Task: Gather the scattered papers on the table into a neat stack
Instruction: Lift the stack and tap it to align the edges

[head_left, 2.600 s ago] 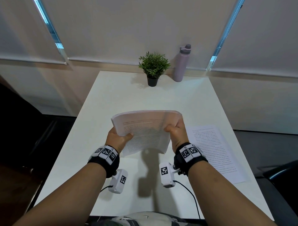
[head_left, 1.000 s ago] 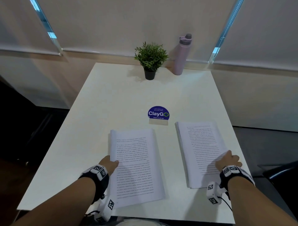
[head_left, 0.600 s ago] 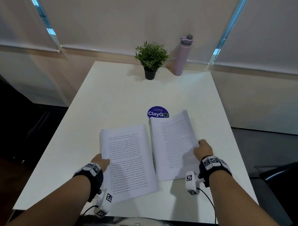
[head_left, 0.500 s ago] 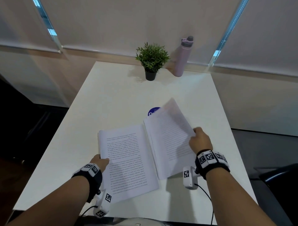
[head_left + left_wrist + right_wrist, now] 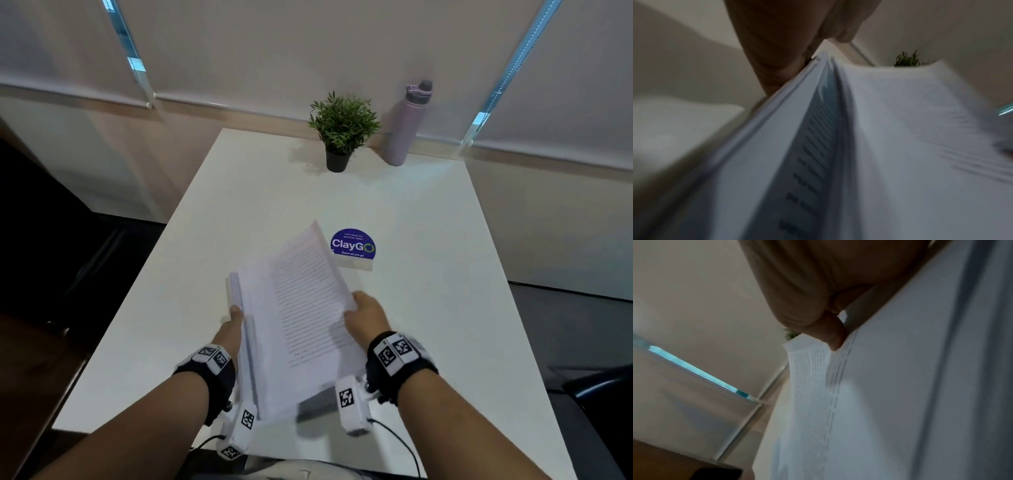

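Two hands clasp printed papers (image 5: 301,322) above the bench (image 5: 428,308): left hand (image 5: 228,330) gripping one edge, right hand (image 5: 366,313) the other, beside a "ClayGO" sign (image 5: 352,245).

Both paper piles (image 5: 294,318) now together, lifted.

a white table (image 5: 428,308) carries a potted plant (image 5: 342,130) and a purple bottle (image 5: 406,126) at its far edge, a blue claygo sign (image 5: 352,246) near its middle.
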A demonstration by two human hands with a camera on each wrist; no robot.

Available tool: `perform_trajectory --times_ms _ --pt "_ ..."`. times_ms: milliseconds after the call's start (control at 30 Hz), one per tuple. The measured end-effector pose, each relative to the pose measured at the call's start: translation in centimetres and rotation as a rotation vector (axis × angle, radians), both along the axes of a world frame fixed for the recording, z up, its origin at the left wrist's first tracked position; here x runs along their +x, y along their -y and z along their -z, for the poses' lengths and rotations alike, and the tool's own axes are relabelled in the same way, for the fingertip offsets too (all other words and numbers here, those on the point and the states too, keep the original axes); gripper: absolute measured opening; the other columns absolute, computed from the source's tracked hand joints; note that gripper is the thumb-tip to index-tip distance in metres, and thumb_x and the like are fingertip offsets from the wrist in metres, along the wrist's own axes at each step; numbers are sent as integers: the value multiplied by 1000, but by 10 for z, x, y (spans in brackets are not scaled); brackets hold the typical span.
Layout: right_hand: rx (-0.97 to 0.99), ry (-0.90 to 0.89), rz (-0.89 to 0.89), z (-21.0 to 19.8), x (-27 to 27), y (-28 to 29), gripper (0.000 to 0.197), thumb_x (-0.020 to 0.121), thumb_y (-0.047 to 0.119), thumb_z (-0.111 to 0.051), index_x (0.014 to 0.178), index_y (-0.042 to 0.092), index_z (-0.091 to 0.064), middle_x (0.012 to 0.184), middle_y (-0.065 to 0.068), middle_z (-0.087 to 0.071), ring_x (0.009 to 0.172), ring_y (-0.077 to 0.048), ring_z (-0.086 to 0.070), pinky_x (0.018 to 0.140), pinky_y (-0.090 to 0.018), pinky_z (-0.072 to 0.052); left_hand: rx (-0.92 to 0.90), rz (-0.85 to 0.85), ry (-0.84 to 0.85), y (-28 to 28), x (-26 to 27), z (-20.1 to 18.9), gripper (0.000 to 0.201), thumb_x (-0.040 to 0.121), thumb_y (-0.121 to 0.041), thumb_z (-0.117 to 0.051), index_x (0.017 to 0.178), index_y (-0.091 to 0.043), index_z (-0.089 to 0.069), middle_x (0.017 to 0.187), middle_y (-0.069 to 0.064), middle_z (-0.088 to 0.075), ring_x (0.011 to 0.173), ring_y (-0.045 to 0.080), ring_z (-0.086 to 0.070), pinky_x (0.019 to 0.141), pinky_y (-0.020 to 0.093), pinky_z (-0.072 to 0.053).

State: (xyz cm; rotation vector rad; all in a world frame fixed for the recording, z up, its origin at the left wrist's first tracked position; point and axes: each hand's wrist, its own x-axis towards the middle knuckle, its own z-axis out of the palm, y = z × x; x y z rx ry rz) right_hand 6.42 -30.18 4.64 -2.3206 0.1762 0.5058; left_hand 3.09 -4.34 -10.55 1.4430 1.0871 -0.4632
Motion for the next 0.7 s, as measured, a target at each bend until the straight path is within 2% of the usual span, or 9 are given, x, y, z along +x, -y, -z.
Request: perform_trajectory --times_ms 67,100,167,200,300,367,467,567,700 --pt "35 -93 4 29 -9 -4 20 86 0 -44 99 7 -57 96 -12 -58 94 -29 -60 76 -25 -41 11 78 77 15 -9 -47 102 64 -78 -44 139 -8 -38 131 16 -54 115 34 -55 104 49 -42" --pt "54 -122 5 38 -14 -6 19 87 0 -43 99 7 -57 98 -12 -58 92 -27 -57 78 -27 -43 48 123 129 23 -13 -69 77 80 -55 -53 136 -4 -40 122 16 -57 107 33 -57 100 49 -45" --pt "53 -159 -5 51 -20 -8 24 89 3 -43 109 5 -56 109 -15 -61 94 -26 -56 84 -28 -43 129 186 181 31 -19 -85 46 90 -11 -50 133 0 -39 111 14 -55 97 30 -55 93 43 -48" --pt "35 -177 -6 55 -21 -7 28 91 5 -42 116 3 -54 115 -16 -60 99 -28 -56 87 -29 -43 155 201 206 33 -20 -88 45 90 -4 -47 134 -2 -38 113 14 -55 97 29 -54 92 43 -47" --pt "-35 -156 -45 59 -12 -2 36 90 13 -45 125 6 -50 124 -14 -54 112 -31 -55 97 -32 -44 162 227 317 35 -20 -109 48 90 -4 -45 136 -13 -37 119 8 -54 108 30 -54 98 46 -46" --pt "16 -77 -22 48 -2 6 41 84 17 -51 125 11 -50 122 -14 -55 113 -33 -56 100 -42 -46 148 260 414 34 -19 -127 47 92 -5 -45 135 -21 -39 121 2 -55 113 27 -53 103 46 -43" --pt "402 -2 80 11 7 15 42 85 15 -57 126 21 -50 122 -1 -62 117 -23 -58 100 -44 -47 132 316 573 36 -13 -159 42 92 -3 -44 124 -29 -46 119 -2 -60 109 19 -57 98 38 -46" --pt "754 116 148 -21 13 13 35 90 11 -56 122 25 -58 120 1 -67 114 -20 -62 96 -39 -49 143 307 668 40 -3 -183 38 93 2 -42 113 -29 -48 102 -10 -62 92 5 -58 75 17 -45" --pt "783 242 238 -33 8 4 31 93 3 -51 106 28 -63 107 5 -69 106 -15 -62 98 -35 -46 177 249 690 42 5 -186 31 94 -1 -44 118 -19 -51 107 5 -61 98 21 -56 86 28 -40"
